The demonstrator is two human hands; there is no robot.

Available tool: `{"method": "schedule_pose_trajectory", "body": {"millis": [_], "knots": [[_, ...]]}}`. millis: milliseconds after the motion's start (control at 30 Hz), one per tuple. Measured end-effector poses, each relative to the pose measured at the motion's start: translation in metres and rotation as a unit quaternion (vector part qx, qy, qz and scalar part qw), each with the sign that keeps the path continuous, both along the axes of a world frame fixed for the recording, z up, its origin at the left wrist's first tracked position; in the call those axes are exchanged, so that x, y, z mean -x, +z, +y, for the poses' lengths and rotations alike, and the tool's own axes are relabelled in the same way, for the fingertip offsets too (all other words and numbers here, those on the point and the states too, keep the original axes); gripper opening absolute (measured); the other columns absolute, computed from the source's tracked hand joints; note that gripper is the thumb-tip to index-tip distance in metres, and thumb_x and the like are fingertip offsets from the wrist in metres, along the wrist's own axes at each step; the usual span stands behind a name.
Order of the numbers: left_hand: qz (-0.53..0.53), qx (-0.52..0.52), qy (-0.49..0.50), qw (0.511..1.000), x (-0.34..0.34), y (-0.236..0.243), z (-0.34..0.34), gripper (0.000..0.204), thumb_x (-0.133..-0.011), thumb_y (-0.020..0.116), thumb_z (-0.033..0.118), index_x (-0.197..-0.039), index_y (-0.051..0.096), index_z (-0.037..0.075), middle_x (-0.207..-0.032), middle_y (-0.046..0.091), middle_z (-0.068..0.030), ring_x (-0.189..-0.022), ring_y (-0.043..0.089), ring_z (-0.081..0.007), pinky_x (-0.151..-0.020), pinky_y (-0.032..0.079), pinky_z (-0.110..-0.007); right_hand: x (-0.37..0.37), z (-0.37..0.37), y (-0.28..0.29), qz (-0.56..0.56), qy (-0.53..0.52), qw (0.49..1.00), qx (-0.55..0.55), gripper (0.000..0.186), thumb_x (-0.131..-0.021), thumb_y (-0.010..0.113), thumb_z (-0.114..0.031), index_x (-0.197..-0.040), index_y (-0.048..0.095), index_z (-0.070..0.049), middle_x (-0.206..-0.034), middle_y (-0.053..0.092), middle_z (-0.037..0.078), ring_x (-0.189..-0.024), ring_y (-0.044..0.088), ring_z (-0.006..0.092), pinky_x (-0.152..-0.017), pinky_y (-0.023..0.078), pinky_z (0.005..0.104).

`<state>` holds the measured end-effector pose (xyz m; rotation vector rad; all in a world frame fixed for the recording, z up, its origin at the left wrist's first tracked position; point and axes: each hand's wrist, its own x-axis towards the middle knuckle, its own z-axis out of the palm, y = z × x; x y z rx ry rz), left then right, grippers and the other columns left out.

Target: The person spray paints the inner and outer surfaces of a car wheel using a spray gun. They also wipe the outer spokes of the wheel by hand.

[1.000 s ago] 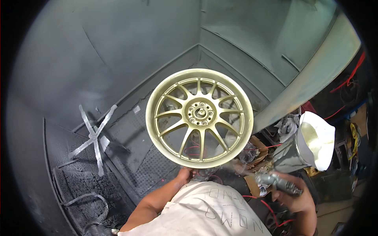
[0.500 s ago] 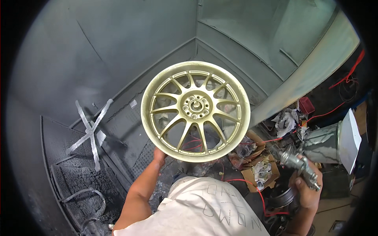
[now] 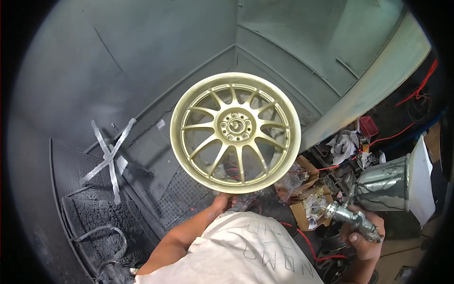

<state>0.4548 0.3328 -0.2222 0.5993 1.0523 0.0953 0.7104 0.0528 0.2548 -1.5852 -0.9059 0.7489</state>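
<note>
Left hand [image 3: 221,202] fingers grip gold wheel [image 3: 235,132] at its 6 o'clock rim, held mid-air. Right hand [image 3: 362,236] fingers wrap spray gun [image 3: 373,199]. Risk: one-hand hold could slip, smearing paint.

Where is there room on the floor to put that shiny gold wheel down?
The dark grate floor between the crossed metal stand and the wheel looks bare. The right side is crowded: torn cardboard boxes, rags and red cords beside the spray gun.
</note>
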Motion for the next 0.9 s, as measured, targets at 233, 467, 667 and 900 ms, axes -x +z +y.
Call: {"method": "schedule_pose_trajectory", "body": {"millis": [233, 467, 667, 900], "knots": [[-0.038, 0.033, 0.052, 0.997, 0.005, -0.002, 0.004, 0.018, -0.100, 0.059, 0.027, -0.111, 0.063, 0.013, -0.093, 0.067, 0.0002, -0.075, 0.056, -0.0119, -0.066, 0.049, -0.030, -0.009, 0.003, -0.004, -0.090, -0.143, 0.985, 0.028, 0.069, -0.088, 0.076, -0.037, -0.134, 0.054, 0.011, -0.068, 0.063, 0.008, -0.056, 0.057, 0.0132, -0.055, 0.046, 0.0274], [-0.070, 0.017, 0.071, 0.995, 0.011, -0.016, 0.006, 0.019, -0.099, 0.060, 0.024, -0.115, 0.060, 0.015, -0.096, 0.063, 0.0001, -0.076, 0.057, -0.0128, -0.061, 0.047, -0.030, 0.014, -0.024, -0.013, 0.057, -0.046, 0.995, 0.070, 0.062, -0.082, 0.080, -0.022, -0.128, 0.059, 0.014, -0.071, 0.067, 0.010, -0.064, 0.063, 0.0153, -0.065, 0.050, 0.0298], [-0.013, 0.001, 0.085, 0.996, 0.003, -0.006, 0.001, 0.015, -0.099, 0.060, 0.021, -0.111, 0.061, 0.014, -0.091, 0.061, -0.0012, -0.072, 0.054, -0.0124, -0.063, 0.044, -0.030, 0.028, -0.019, -0.026, 0.106, -0.025, 0.992, 0.055, 0.059, -0.083, 0.080, -0.020, -0.126, 0.061, 0.015, -0.074, 0.069, 0.012, -0.069, 0.064, 0.0147, -0.065, 0.050, 0.0287], [-0.011, -0.002, 0.090, 0.996, -0.004, 0.011, 0.003, 0.010, -0.100, 0.057, 0.018, -0.108, 0.060, 0.015, -0.082, 0.060, -0.0001, -0.067, 0.053, -0.0124, -0.061, 0.042, -0.029, 0.004, -0.020, -0.028, -0.065, -0.147, 0.987, 0.026, 0.066, -0.090, 0.073, -0.032, -0.134, 0.053, 0.013, -0.063, 0.063, 0.008, -0.051, 0.054, 0.0111, -0.051, 0.042, 0.0256]]}}
